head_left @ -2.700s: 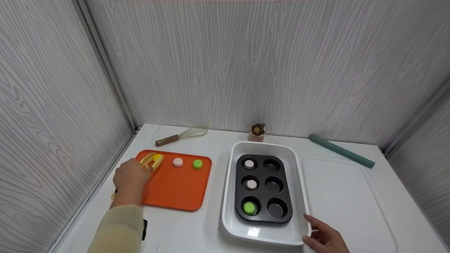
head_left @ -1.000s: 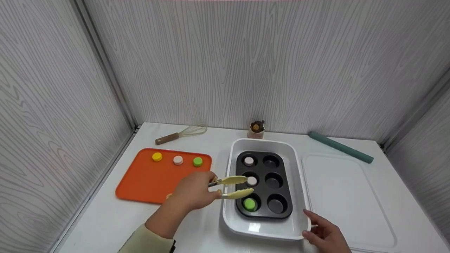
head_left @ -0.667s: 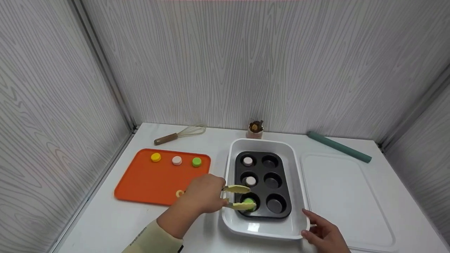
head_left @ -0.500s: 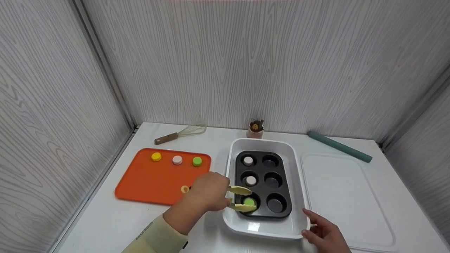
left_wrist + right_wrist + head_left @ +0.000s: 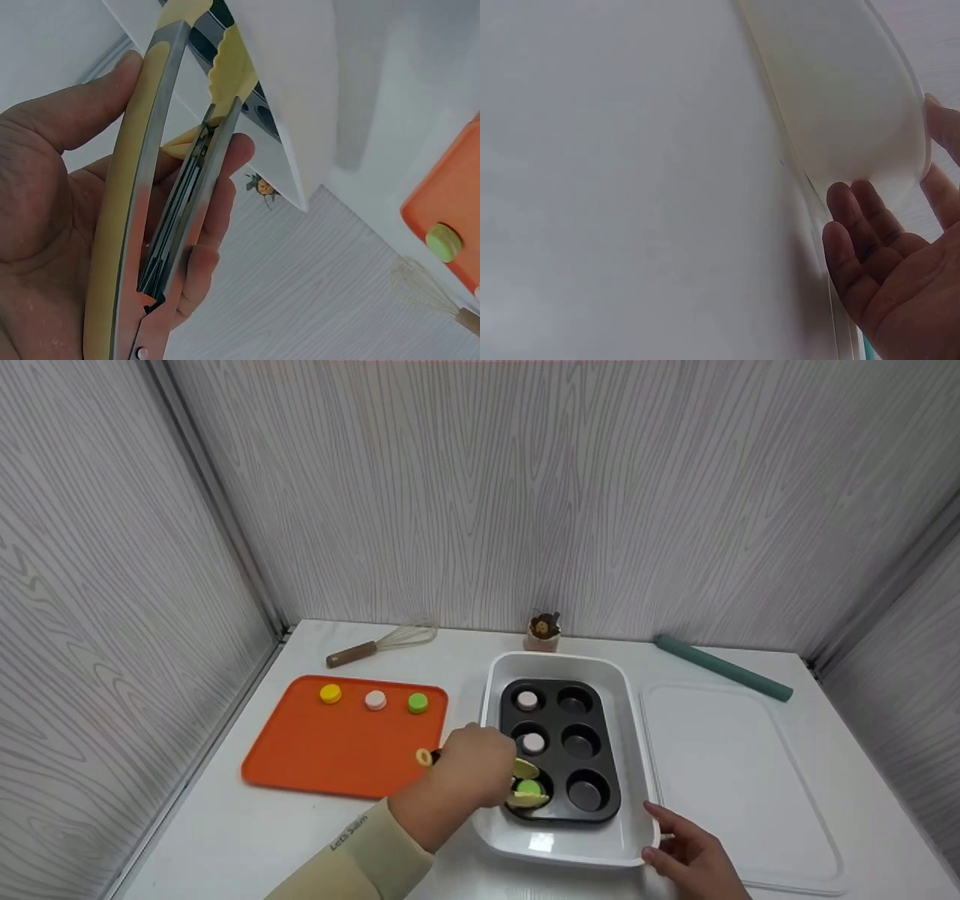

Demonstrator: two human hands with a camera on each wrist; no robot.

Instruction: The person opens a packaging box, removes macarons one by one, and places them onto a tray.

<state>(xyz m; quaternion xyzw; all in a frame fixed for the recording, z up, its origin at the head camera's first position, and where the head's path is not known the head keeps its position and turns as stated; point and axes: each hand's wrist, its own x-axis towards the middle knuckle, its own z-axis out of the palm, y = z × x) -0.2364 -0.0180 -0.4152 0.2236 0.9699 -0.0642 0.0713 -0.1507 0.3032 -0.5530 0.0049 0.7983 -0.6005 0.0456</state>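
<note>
My left hand (image 5: 476, 765) grips a pair of yellow-and-steel tongs (image 5: 127, 195) over the left edge of the white tub (image 5: 559, 851). Their tips reach into the front-left cup of a black muffin tin (image 5: 555, 739), one on either side of a green macaron (image 5: 529, 787). Two pale pink macarons, a middle one (image 5: 533, 743) and a back one (image 5: 527, 700), sit in the other left-hand cups. The right-hand cups hold nothing. With thumb and fingers, my right hand (image 5: 694, 851) holds the tub's front-right corner; in the right wrist view its fingers (image 5: 862, 225) lie against the tub's outer wall.
Yellow (image 5: 330, 694), pink (image 5: 376, 700) and green (image 5: 418, 703) macarons line the back of an orange tray (image 5: 337, 750) at left. Behind are a whisk (image 5: 382, 645), a small decorated pot (image 5: 543, 631) and a green roll (image 5: 724, 667). A flat white lid-like panel (image 5: 739, 780) lies at right.
My left hand has carried the tongs from the yellow macaron on the orange tray rightward to the muffin tin. The tips have drawn closer together around the green macaron. My right hand stays put.
</note>
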